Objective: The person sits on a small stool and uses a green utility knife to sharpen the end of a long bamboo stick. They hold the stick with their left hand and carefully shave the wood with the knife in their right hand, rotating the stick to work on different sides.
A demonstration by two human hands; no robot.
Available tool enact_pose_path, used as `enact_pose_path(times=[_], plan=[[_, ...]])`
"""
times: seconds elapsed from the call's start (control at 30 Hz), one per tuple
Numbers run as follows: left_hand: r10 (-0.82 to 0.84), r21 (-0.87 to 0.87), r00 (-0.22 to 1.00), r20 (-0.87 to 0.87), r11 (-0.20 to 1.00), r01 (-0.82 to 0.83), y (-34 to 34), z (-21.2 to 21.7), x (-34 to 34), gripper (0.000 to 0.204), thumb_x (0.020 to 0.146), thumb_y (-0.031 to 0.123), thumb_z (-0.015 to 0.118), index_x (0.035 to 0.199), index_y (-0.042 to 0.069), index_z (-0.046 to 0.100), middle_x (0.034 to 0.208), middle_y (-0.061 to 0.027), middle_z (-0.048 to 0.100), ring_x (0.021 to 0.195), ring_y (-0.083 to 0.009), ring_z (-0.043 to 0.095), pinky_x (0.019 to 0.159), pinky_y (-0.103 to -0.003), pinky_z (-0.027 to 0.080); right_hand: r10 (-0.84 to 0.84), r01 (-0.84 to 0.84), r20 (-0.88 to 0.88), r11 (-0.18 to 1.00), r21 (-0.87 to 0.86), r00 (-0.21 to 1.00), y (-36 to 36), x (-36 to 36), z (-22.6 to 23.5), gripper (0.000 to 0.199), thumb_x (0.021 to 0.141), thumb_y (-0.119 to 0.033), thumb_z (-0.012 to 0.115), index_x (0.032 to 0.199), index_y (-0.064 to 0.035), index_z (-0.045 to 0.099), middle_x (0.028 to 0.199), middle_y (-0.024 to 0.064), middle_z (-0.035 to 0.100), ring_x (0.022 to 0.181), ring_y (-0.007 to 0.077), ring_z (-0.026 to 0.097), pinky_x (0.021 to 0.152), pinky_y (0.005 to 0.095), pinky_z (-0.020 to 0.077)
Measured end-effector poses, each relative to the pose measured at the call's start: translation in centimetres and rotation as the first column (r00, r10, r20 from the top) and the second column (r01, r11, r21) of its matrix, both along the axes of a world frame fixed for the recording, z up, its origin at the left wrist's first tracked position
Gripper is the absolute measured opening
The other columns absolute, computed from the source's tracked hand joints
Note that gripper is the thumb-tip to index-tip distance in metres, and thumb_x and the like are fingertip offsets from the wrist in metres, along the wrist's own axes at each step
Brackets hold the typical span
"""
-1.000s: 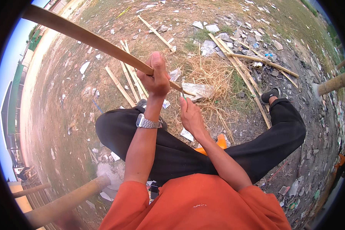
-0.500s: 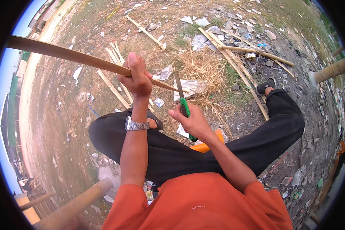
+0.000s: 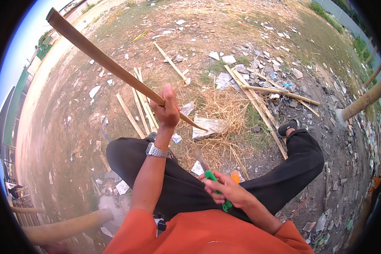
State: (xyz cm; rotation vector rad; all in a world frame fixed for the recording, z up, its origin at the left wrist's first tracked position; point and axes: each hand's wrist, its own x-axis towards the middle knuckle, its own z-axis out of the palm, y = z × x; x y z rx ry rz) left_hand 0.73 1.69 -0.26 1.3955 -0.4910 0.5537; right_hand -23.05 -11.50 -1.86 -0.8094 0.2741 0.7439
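In the clenched left hand [image 3: 167,109], a bamboo strip [image 3: 110,63] slants up and leftward, lower end over a pale slab [image 3: 212,127] ahead of that hand. Right hand [image 3: 232,191] grasps a green-handled knife [image 3: 210,176], just drawn back from the strip, so blade [image 3: 202,159] is clear, not touching it; loose straw [image 3: 235,106] lies beyond the right hand.

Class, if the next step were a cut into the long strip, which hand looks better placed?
Probably the right hand, which holds the green-handled knife, blade exposed, though apart from the long strip. The left hand has its grip closed around that strip.
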Motion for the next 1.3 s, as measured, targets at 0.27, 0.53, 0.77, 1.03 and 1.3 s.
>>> enact_pose_path(times=[0.27, 0.53, 0.77, 1.03, 1.3], plan=[[-0.071, -0.095, 0.997, -0.020, 0.993, 0.069, -0.6, -0.3, -0.4, 0.044, 0.098, 0.022, 0.042, 0.057, 0.007, 0.043, 0.046, 0.0026, 0.037, 0.034, -0.0047, 0.034, 0.033, -0.021, 0.024, 0.209, 0.464, 0.437, -0.104, -0.880, 0.875, -3.6, 11.1, -14.1, 0.041, 0.086, -0.025, 0.055, 0.118, -0.0003, 0.052, 0.103, 0.0234, 0.061, 0.100, 0.0352, 0.058, 0.088, 0.0446, 0.0436], [-0.025, -0.043, 1.000, -0.014, 0.999, 0.024, -0.9, 0.2, -0.2, 0.045, 0.098, 0.019, 0.043, 0.054, 0.008, 0.040, 0.042, 0.0020, 0.034, 0.034, -0.0055, 0.033, 0.034, -0.022, 0.024, -0.016, -0.750, 0.952, 0.612, 0.250, 0.304, 1.4, -1.1, 8.4, 0.011, 0.093, -0.007, 0.051, 0.098, 0.0027, 0.050, 0.091, 0.0197, 0.059, 0.087, 0.0323, 0.059, 0.085, 0.0479, 0.0406], [-0.023, -0.010, 1.000, 0.003, 1.000, 0.023, 0.2, 0.6, -0.6, 0.047, 0.098, 0.018, 0.041, 0.053, 0.008, 0.039, 0.041, 0.0007, 0.034, 0.033, -0.0058, 0.031, 0.035, -0.022, 0.023, 0.088, -0.563, 0.923, 0.812, 0.152, 0.376, 1.1, -1.3, 10.3, 0.023, 0.095, -0.022, 0.052, 0.086, -0.0009, 0.051, 0.094, 0.0148, 0.051, 0.084, 0.0303, 0.052, 0.078, 0.0386, 0.0406], [-0.068, -0.048, 0.997, 0.020, 0.996, 0.069, -1.2, 0.3, -0.8, 0.048, 0.097, 0.016, 0.042, 0.050, 0.008, 0.037, 0.040, -0.0001, 0.035, 0.033, -0.0062, 0.032, 0.035, -0.022, 0.022, 0.163, -0.245, 0.617, 0.968, 0.050, 0.770, 0.5, -5.1, 10.6, 0.015, 0.094, -0.013, 0.052, 0.094, -0.0021, 0.042, 0.092, 0.0124, 0.052, 0.090, 0.0234, 0.056, 0.081, 0.0348, 0.0441], [-0.131, -0.061, 0.985, 0.117, 0.989, 0.138, -1.5, -0.2, -0.1, 0.048, 0.096, 0.018, 0.044, 0.049, 0.010, 0.035, 0.038, -0.0020, 0.036, 0.031, -0.0083, 0.035, 0.032, -0.023, 0.028, 0.422, -0.333, 0.645, 0.905, -0.264, 0.637, 1.2, -3.7, 10.8, 0.017, 0.093, -0.012, 0.053, 0.100, -0.0010, 0.042, 0.089, 0.0121, 0.054, 0.086, 0.0221, 0.058, 0.079, 0.0335, 0.0454]])
